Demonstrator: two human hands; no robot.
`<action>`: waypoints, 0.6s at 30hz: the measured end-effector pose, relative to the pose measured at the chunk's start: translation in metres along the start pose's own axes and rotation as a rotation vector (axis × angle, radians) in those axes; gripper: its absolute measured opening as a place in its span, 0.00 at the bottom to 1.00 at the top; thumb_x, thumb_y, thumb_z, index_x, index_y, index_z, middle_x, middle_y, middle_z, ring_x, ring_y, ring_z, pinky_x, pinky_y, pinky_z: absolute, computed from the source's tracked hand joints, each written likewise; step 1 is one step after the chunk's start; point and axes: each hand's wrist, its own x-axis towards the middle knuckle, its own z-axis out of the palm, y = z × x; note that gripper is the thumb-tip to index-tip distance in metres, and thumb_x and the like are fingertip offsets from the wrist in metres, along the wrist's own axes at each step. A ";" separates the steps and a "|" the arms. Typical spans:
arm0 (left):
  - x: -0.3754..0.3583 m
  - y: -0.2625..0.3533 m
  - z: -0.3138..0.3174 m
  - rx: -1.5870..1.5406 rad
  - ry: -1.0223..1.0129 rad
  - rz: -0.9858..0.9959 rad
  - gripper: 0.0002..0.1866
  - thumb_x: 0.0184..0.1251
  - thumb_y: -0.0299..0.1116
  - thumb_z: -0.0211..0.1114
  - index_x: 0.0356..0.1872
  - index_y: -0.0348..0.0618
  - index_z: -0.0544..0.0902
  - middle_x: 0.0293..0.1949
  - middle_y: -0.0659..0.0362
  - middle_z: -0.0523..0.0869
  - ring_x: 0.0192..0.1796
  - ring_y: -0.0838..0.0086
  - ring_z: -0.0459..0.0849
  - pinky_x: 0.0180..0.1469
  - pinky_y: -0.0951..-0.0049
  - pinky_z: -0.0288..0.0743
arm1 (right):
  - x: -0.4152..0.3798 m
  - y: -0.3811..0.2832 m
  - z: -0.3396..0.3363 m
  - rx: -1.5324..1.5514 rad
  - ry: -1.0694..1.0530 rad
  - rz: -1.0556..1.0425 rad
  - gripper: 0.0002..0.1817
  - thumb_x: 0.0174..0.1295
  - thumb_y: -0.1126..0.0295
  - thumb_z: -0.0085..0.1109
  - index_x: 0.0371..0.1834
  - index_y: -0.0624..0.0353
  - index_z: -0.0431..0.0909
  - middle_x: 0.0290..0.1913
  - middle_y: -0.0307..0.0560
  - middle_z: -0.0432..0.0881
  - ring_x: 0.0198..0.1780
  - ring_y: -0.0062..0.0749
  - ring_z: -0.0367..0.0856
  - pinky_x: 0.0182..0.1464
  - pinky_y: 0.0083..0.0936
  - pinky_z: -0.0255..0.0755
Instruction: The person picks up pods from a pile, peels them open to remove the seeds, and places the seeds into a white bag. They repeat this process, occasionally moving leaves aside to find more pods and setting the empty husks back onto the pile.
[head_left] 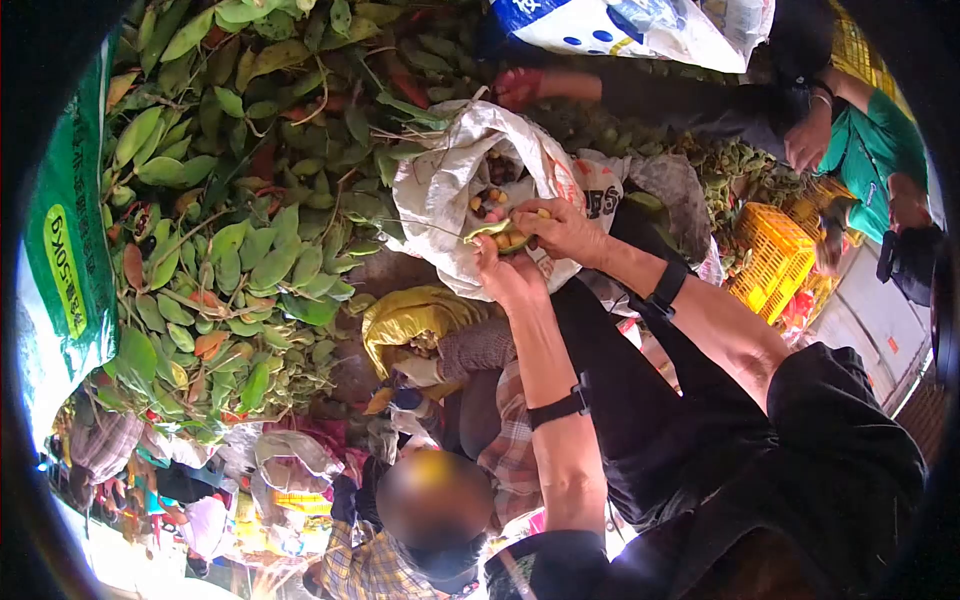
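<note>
Both of my hands hold an opened green pod [487,233] with yellowish-brown seeds showing inside. My left hand [510,275] pinches its lower end, and my right hand [565,232] grips its upper end. Directly beyond them is a white woven sack [435,190] with its mouth open; several seeds in brown, yellow and pinkish tones [493,207] lie inside. The fingers of both hands are closed and nearly meet at the pod.
A large heap of green pods [270,245] spreads across the left. A yellow sack [420,315] lies below the white one. Co-workers sit at the bottom and upper right, one reaching a red-gloved hand [518,88] into the heap. Yellow crates [770,260] stand at right.
</note>
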 end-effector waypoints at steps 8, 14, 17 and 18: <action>0.009 -0.014 -0.011 -0.200 0.007 -0.038 0.15 0.69 0.39 0.58 0.49 0.39 0.74 0.56 0.53 0.78 0.56 0.64 0.77 0.62 0.61 0.71 | 0.012 0.026 -0.015 0.443 -0.021 0.212 0.15 0.65 0.60 0.54 0.46 0.61 0.76 0.23 0.39 0.73 0.17 0.19 0.67 0.17 0.20 0.58; 0.014 0.002 -0.034 -0.127 -0.141 0.059 0.17 0.64 0.35 0.64 0.50 0.40 0.74 0.49 0.55 0.80 0.54 0.64 0.78 0.59 0.60 0.74 | 0.011 0.019 -0.029 0.025 -0.152 0.010 0.14 0.65 0.62 0.56 0.48 0.59 0.74 0.28 0.37 0.73 0.23 0.20 0.71 0.23 0.19 0.66; 0.007 0.015 -0.043 0.033 -0.093 0.162 0.15 0.63 0.28 0.64 0.49 0.39 0.73 0.44 0.55 0.81 0.50 0.66 0.80 0.52 0.65 0.78 | -0.003 0.002 -0.030 0.115 -0.142 0.004 0.14 0.66 0.62 0.56 0.49 0.58 0.73 0.33 0.37 0.73 0.27 0.20 0.72 0.27 0.18 0.68; 0.001 0.019 -0.042 0.310 -0.080 0.157 0.15 0.63 0.26 0.62 0.50 0.38 0.73 0.45 0.55 0.80 0.49 0.67 0.79 0.52 0.66 0.77 | -0.006 -0.001 -0.030 0.206 -0.134 -0.016 0.15 0.66 0.62 0.56 0.50 0.57 0.72 0.34 0.37 0.74 0.27 0.20 0.72 0.27 0.19 0.68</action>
